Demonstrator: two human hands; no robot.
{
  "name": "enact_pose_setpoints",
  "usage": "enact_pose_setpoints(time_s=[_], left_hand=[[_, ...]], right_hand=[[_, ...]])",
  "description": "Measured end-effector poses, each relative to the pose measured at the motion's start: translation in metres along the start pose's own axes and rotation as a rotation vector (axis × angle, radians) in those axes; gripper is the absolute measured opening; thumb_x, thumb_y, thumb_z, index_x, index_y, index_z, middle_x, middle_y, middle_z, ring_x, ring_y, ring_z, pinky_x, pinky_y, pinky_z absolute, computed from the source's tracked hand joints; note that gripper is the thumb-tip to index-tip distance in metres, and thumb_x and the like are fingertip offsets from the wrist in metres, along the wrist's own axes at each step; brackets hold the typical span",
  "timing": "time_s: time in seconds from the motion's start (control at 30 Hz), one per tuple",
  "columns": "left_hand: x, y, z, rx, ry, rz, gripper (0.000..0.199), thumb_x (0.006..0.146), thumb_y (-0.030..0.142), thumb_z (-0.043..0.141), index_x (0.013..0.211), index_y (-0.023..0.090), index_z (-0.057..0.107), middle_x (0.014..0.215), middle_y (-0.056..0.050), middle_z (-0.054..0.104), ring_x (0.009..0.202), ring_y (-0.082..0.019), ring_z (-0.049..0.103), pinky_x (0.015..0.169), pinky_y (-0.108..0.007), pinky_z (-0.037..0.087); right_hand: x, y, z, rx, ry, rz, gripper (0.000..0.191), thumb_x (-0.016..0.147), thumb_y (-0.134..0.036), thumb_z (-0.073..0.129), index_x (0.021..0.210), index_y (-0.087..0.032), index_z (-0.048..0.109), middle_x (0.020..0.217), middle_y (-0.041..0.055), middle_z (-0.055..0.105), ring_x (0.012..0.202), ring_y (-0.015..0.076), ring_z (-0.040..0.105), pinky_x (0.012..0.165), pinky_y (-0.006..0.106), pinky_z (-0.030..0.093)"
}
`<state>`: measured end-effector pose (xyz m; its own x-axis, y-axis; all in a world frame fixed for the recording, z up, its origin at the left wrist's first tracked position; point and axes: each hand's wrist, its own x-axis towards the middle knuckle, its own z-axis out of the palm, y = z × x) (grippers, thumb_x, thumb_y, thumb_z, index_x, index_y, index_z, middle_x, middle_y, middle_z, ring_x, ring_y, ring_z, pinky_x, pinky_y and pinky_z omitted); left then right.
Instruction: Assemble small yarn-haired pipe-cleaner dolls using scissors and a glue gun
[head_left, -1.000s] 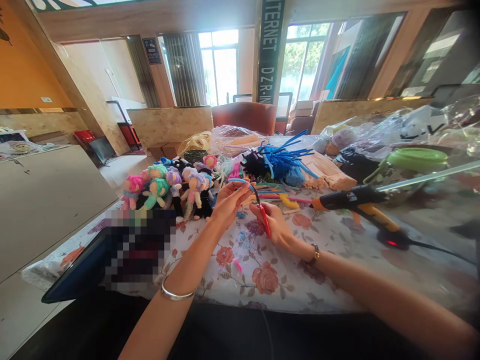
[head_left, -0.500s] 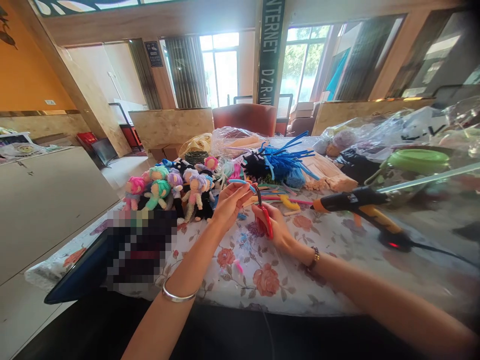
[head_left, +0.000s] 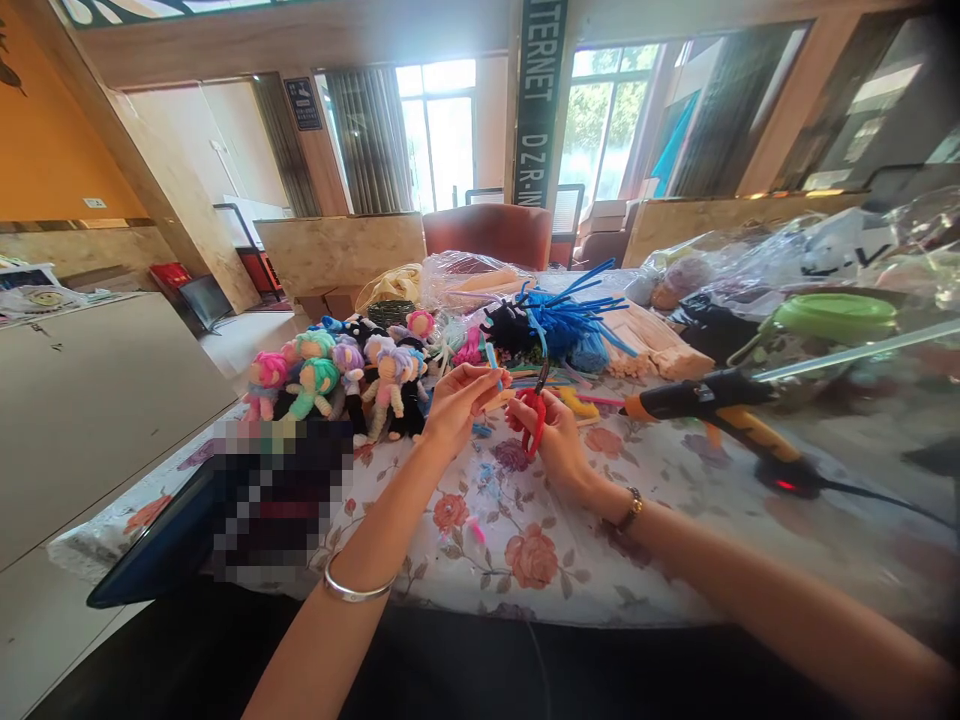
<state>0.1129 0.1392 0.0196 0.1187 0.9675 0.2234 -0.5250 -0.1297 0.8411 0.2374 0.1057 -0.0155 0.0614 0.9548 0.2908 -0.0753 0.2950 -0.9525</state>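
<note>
My left hand (head_left: 459, 405) pinches a short light-blue pipe cleaner (head_left: 492, 356) that points upward from the fingertips. To its right, my right hand (head_left: 559, 435) is wrapped round the red handles of a pair of scissors (head_left: 534, 415), whose dark blades point up and away, apart from the blue piece. Small blue fluff scraps (head_left: 491, 480) and a pink scrap (head_left: 477, 530) lie on the flowered tablecloth (head_left: 420, 560) below my hands. Behind them are several coloured pipe cleaners (head_left: 577, 400), partly hidden by my fingers.
Several fuzzy dolls (head_left: 319, 385) stand in a cluster at left, behind a dark tray-like object (head_left: 157, 535). A hot glue gun (head_left: 720, 400) with a lit red light is at right. Bundled blue pipe cleaners (head_left: 566, 320), a green-lidded jar (head_left: 836, 315) and plastic bags (head_left: 750, 255) lie farther back.
The scissors have moved away from the light-blue piece and turned, blades now pointing upward. The piece in my left hand has swung from lying nearly level to upright.
</note>
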Motion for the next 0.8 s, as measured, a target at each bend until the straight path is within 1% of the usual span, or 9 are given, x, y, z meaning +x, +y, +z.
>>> enact_pose_setpoints(time_s=[0.07,0.13,0.23,0.37,0.47,0.6,0.7,0.8], left_hand=[[-0.0003,0.0010,0.0013,0.043,0.056,-0.026,0.029,0.049,0.024,0.085,0.063,0.015,0.062,0.063,0.000,0.068,0.063,-0.012,0.066,0.056,-0.020,0.046],[-0.0005,0.0017,0.0022,0.075,0.091,-0.034,0.032,0.045,0.024,0.086,0.061,0.015,0.060,0.060,0.001,0.066,0.057,-0.011,0.063,0.051,-0.020,0.043],[-0.0012,0.0018,0.0021,0.114,0.078,-0.014,0.036,0.041,0.026,0.087,0.059,0.015,0.058,0.058,0.003,0.063,0.053,-0.008,0.058,0.052,-0.020,0.042],[-0.0025,0.0007,0.0003,0.181,-0.008,-0.018,0.035,0.045,0.028,0.086,0.060,0.015,0.057,0.057,0.006,0.059,0.051,-0.004,0.053,0.052,-0.017,0.041],[-0.0027,-0.0004,-0.0013,0.215,-0.066,-0.027,0.033,0.049,0.027,0.085,0.063,0.015,0.057,0.057,0.007,0.058,0.052,-0.003,0.052,0.053,-0.016,0.041],[-0.0006,-0.0022,-0.0038,0.196,-0.066,-0.056,0.033,0.051,0.029,0.084,0.073,0.017,0.062,0.065,0.005,0.063,0.059,-0.006,0.058,0.061,-0.018,0.046],[0.0018,-0.0038,-0.0055,0.178,-0.062,-0.101,0.038,0.055,0.038,0.082,0.082,0.017,0.067,0.070,0.001,0.066,0.063,-0.008,0.062,0.067,-0.022,0.049],[0.0025,-0.0050,-0.0063,0.220,-0.087,-0.126,0.038,0.060,0.048,0.077,0.079,0.016,0.069,0.069,-0.001,0.067,0.065,-0.010,0.063,0.071,-0.024,0.050]], right_hand=[[0.0010,-0.0005,-0.0004,0.009,0.023,-0.024,0.038,0.073,-0.053,0.064,0.078,-0.018,0.049,0.073,0.0008,0.057,0.065,0.0127,0.051,0.056,0.025,0.040],[0.0020,-0.0013,-0.0008,0.011,0.031,-0.049,0.037,0.072,-0.050,0.065,0.079,-0.017,0.051,0.075,0.0013,0.058,0.066,0.0127,0.051,0.057,0.025,0.040],[0.0034,-0.0007,-0.0011,0.032,0.025,-0.085,0.035,0.071,-0.048,0.068,0.079,-0.018,0.052,0.078,0.0013,0.060,0.067,0.0125,0.051,0.061,0.026,0.042],[0.0051,0.0039,-0.0016,0.060,0.017,-0.117,0.034,0.069,-0.045,0.070,0.080,-0.018,0.054,0.080,0.0019,0.062,0.071,0.0139,0.054,0.066,0.027,0.044],[0.0059,0.0065,-0.0026,0.057,0.037,-0.130,0.034,0.068,-0.045,0.072,0.079,-0.018,0.055,0.078,0.0012,0.061,0.069,0.0133,0.053,0.065,0.027,0.044],[0.0067,0.0068,-0.0036,0.055,0.053,-0.147,0.034,0.068,-0.045,0.072,0.076,-0.018,0.053,0.073,-0.0002,0.058,0.064,0.0115,0.049,0.060,0.026,0.042],[0.0072,0.0062,-0.0035,0.061,0.066,-0.156,0.035,0.067,-0.046,0.072,0.074,-0.018,0.052,0.072,-0.0007,0.057,0.063,0.0114,0.048,0.059,0.026,0.041],[0.0075,0.0061,-0.0034,0.055,0.080,-0.164,0.035,0.068,-0.046,0.071,0.074,-0.018,0.052,0.071,-0.0012,0.055,0.063,0.0113,0.048,0.058,0.025,0.040]])
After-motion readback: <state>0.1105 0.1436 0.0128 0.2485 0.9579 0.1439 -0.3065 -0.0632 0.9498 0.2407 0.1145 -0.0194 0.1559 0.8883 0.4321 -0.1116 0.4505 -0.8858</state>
